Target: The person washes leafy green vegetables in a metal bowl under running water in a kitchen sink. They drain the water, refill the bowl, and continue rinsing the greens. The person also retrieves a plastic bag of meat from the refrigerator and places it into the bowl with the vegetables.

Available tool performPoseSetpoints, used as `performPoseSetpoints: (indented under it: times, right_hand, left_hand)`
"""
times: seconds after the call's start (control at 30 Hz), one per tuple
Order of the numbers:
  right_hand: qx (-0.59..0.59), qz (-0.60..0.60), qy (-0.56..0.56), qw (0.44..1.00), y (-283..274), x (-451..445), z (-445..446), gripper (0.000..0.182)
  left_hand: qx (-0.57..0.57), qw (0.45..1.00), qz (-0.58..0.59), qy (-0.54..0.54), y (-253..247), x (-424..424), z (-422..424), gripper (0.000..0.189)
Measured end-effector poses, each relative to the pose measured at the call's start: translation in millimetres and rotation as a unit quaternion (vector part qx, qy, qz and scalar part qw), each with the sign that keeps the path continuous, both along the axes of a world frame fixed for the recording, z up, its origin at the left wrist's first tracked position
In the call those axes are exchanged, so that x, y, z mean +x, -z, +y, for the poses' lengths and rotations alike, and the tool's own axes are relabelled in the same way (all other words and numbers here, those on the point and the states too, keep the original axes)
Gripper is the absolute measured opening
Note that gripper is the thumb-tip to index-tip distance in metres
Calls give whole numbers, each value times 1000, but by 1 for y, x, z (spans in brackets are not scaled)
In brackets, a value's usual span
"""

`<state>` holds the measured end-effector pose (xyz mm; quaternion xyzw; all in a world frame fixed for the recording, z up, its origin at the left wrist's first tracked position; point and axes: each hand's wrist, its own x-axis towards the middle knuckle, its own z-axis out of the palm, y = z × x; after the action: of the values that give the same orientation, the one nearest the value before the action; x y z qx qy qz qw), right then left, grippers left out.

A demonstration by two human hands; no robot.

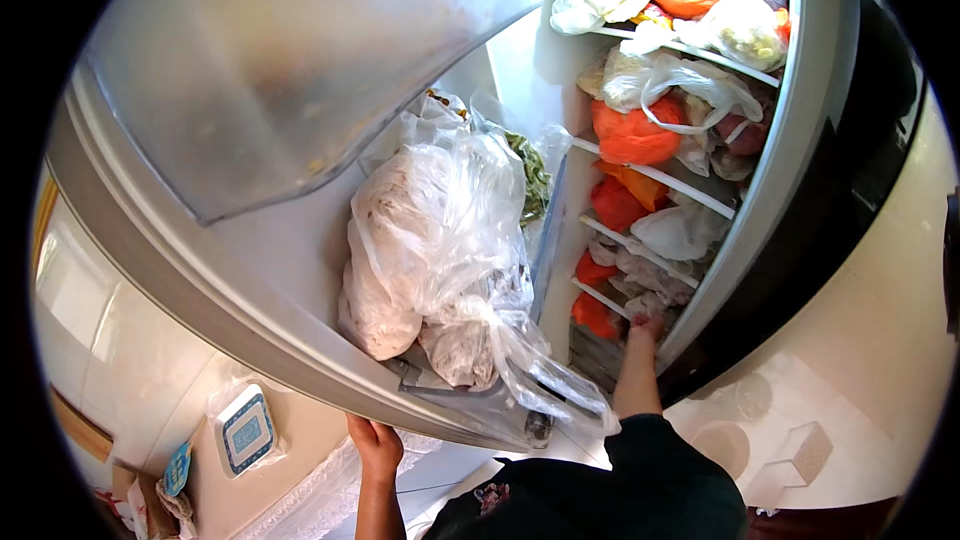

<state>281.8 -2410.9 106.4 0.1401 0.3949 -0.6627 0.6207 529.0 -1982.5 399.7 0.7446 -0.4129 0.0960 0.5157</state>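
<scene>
My left hand [375,444] is at the outer edge of the open refrigerator door [247,330], its fingers curled behind that edge. My right hand [646,324] reaches into a low level of the refrigerator, against a clear plastic bag [645,303]; its fingers are partly hidden, so I cannot tell whether they grip. A large bundle of translucent plastic bags [442,240] with pale contents fills the door's bin, and its loose handles [562,382] hang over the bin's edge. Behind the bundle shows a bag of green vegetables [534,180].
White-edged shelves [660,180] hold several bags, including a red bag [637,131] and a white bag [682,229]. A translucent door cover [300,75] spans the upper left. At lower left, a blue-and-white patterned box [247,431] lies on a lace-edged surface [300,465].
</scene>
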Motion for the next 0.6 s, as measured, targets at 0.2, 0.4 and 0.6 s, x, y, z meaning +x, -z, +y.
performPoseSetpoints:
  times: [0.2, 0.4, 0.6]
  right_hand:
    - [8, 3, -38, 999, -21, 31, 50, 40]
    - [-98, -68, -88, 989, -7, 18, 88, 31]
    - [-71, -74, -135, 985, -24, 13, 131, 21]
  left_hand:
    - [1, 1000, -24, -20, -1, -1, -3, 30]
    - [-50, 998, -10, 24, -5, -3, -14, 32]
    - [-55, 996, 0, 76, -9, -2, -9, 27]
